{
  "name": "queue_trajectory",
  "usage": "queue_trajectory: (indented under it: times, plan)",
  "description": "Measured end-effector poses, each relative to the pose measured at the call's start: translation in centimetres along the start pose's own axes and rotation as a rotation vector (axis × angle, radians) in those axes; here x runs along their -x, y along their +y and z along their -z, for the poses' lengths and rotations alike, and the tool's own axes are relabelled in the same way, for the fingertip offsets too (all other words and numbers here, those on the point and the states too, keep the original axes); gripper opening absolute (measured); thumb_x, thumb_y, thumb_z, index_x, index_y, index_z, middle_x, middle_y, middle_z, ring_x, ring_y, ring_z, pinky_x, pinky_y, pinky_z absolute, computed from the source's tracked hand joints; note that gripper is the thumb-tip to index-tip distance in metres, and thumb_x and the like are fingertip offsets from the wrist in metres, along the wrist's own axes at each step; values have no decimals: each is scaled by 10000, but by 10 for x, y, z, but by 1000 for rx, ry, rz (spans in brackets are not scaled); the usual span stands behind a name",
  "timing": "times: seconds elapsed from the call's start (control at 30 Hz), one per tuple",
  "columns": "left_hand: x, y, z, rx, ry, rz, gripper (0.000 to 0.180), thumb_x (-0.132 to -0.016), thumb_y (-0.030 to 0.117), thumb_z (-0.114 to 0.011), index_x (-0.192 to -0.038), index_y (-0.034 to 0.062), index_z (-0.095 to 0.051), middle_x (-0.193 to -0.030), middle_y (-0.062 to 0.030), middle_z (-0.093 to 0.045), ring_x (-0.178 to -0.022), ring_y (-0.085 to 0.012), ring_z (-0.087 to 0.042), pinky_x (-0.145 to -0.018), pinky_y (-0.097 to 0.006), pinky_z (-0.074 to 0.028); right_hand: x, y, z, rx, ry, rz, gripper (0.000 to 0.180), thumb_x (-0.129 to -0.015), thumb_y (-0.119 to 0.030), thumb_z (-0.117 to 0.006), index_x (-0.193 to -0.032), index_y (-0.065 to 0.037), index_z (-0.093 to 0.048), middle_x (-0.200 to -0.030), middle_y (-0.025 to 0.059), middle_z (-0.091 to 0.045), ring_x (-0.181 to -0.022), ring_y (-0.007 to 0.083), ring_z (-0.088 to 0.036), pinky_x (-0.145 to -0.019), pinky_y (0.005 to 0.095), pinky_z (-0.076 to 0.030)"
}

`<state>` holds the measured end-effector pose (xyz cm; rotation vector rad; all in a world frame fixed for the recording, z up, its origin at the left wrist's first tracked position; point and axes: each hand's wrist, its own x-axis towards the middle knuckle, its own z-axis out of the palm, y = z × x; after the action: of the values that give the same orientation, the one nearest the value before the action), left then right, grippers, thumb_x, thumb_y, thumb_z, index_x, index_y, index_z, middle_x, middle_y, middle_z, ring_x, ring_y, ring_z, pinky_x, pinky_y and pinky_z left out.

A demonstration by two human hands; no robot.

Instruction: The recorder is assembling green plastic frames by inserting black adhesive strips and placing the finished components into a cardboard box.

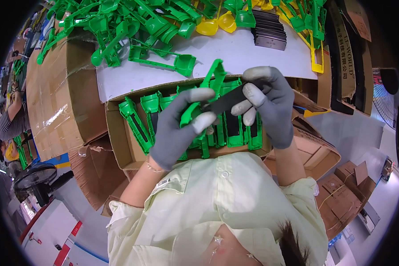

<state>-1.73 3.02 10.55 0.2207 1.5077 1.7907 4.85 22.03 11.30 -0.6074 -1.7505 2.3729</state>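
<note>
While both hands (226, 115) grip a green part (208, 86), brown cartons (341, 195) sit right.

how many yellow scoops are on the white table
About 3: two yellow scoops side by side among the green parts, another at the top edge. More may be hidden.

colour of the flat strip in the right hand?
Dark grey to black strip, pinched in the gloved right hand against a green plastic part; head view.
</note>
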Motion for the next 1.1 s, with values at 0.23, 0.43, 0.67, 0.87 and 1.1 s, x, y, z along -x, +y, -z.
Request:
queue_trajectory:
  times: [0.23,0.43,0.67,0.87,1.1]
  plan:
    - [-4,-3,-7,-3,120,31,203,-875,65,-557,-1050,-34,-534,-836,-102,-611,-673,-169,-636,-527,-242,-505,1,12,-4,239,9,144,461,-840,-160,-630,-1237,33,-495,-718,66,-615,-529,65,-571,-442,160,-408]
    - [-1,-8,-5,-128,116,-62,176,-869,29,-574,-1035,-26,-567,-889,-89,-615,-691,-142,-640,-536,-228,-505,-5,2,17,168,-128,-66,567,-863,-474,-557,-1202,-20,-559,-636,22,-580,-491,26,-492,-429,146,-344]
    - [-3,-4,-1,-126,128,8,203,-865,22,-594,-1064,-17,-587,-965,-77,-614,-727,-115,-645,-565,-217,-508,-6,10,8,358,-121,61,217,-891,-180,-550,-1010,-18,-631,-611,-4,-565,-505,15,-489,-447,151,-353]
    - [-3,3,6,54,6,-111,412,-922,108,-507,-1303,-10,-405,-1147,-156,-556,-952,-241,-622,-703,-275,-539,-5,2,21,290,39,-56,182,-900,-178,-561,-992,-29,-616,-616,5,-588,-490,20,-485,-434,154,-349]
    - [-6,-4,35,126,136,130,329,-890,14,-512,-1215,-34,-491,-1098,-206,-604,-897,-291,-655,-712,-322,-576,-1,-6,17,301,-40,-107,211,-909,-180,-547,-1067,-49,-594,-635,5,-594,-489,15,-482,-439,141,-343]
